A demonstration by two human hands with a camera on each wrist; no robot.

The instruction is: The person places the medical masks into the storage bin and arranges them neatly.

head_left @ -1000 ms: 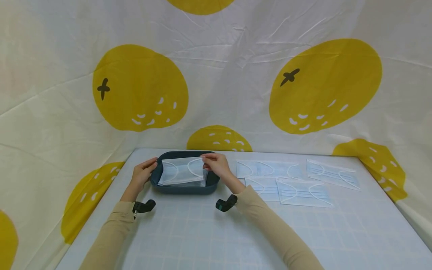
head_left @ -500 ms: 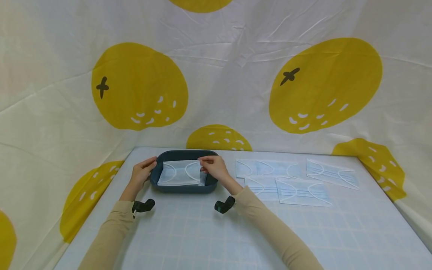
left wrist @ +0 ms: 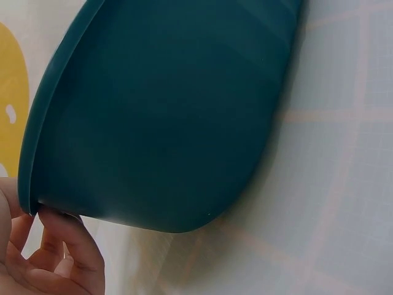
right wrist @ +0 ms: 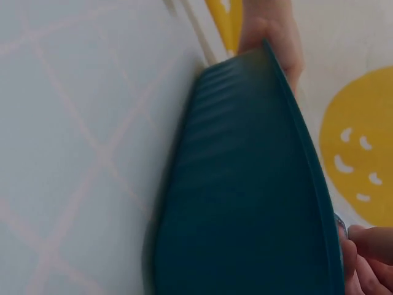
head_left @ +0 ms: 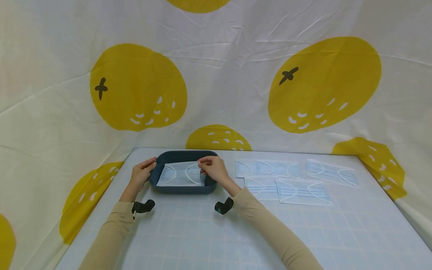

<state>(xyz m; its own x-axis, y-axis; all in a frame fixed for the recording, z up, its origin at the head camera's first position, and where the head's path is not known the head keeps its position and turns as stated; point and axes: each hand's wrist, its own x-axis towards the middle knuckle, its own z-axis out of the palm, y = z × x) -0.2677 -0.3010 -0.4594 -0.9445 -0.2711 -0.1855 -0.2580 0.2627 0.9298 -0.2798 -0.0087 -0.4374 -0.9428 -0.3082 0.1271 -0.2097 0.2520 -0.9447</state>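
Note:
A dark teal plastic basket (head_left: 183, 190) with rounded corners stands at the back left of the table. My left hand (head_left: 140, 175) pinches its left rim; the left wrist view has thumb and fingers (left wrist: 70, 239) on either side of that rim. Inside the basket lies a pale blue disposable face mask (head_left: 179, 174) with white ear loops, on top of other mask edges that peek out at its right. My right hand (head_left: 215, 167) reaches over the right rim and pinches the mask's upper right corner. From the right wrist, the basket wall hides most of the mask.
To the right of the basket, several more face masks (head_left: 303, 192) lie flat, some overlapping. A lone mask (head_left: 332, 173) is farther right. Behind the table hangs a white cloth (head_left: 229, 86) with yellow fruit prints. Black wrist cameras (head_left: 143, 206) stick out from both wrists.
My right hand has lowered slightly and shifted left, bringing the pinched mask down flatter into the basket. My left hand has stayed at the rim.

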